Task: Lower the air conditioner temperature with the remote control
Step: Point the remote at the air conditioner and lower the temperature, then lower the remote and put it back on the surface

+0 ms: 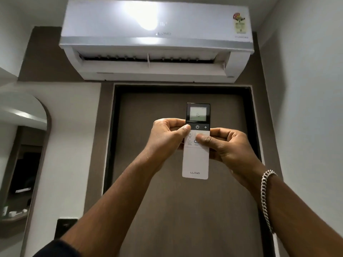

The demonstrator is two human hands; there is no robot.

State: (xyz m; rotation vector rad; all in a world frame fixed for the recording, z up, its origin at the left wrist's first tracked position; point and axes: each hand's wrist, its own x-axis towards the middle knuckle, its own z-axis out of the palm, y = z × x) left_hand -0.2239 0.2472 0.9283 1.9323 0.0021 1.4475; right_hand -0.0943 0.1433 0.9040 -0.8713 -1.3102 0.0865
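A slim white remote control (196,160) with a black top and a lit grey screen is held upright in front of me, pointing up at the air conditioner (156,39). My left hand (167,138) grips its left edge, thumb resting near the black button strip. My right hand (230,147) holds the right edge, its thumb lying across the white buttons just below the plus key. The white air conditioner is mounted high on the wall, its flap open, with a faint number lit on its front panel.
A brown door (181,210) in a dark frame stands straight ahead below the unit. An arched mirror (24,154) with a small shelf hangs at left. A black switch plate (65,228) sits beside the door. A chain bracelet (266,197) circles my right wrist.
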